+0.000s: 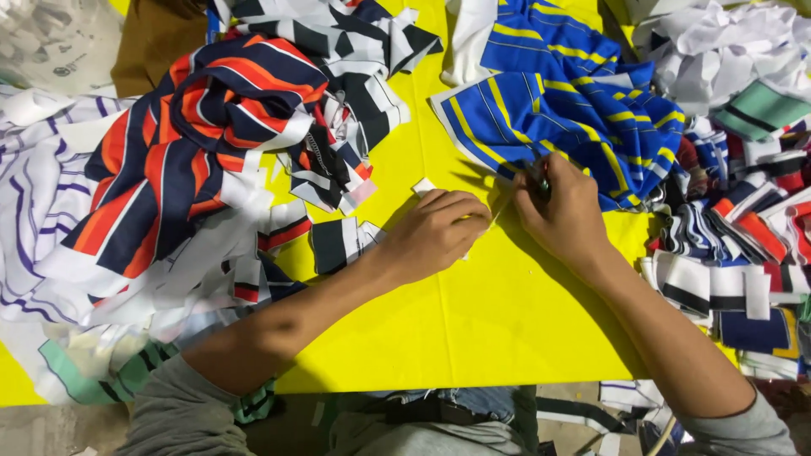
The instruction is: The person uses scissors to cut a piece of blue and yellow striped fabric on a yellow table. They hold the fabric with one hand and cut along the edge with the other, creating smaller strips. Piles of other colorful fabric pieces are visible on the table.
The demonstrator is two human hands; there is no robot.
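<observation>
**Both hands on a small white fabric piece, mid yellow tabletop**

Landmark = blue fabric w/ yellow stripes point(557, 110), lying upper centre-right on the yellow tabletop point(473, 329).

- Left hand point(435, 232): just below-left of the blue fabric, fingers curled down, pressing on a small white fabric piece point(424, 187). Only a corner of the piece shows above the knuckles; the rest is under the hand, so its long axis can't be told. The visible corner points up-left, away from the blue fabric.
- Right hand point(564, 211): directly under the blue fabric's lower edge, closed narrow around a small dark tool w/ a red bit point(541, 176). Tool mostly hidden in the grip; its kind can't be told. Its exposed end points up toward the blue fabric, long axis approx. upright in the picture.
- The hands are near each other, fingertips almost meeting.

Around: navy/orange/white striped fabric heap point(186, 143) well left of the blue fabric; black-and-white striped scraps point(338, 51) up-left of it; stacked striped strips point(726, 253) to its lower right; white fabric pile point(718, 42) to its right.
</observation>
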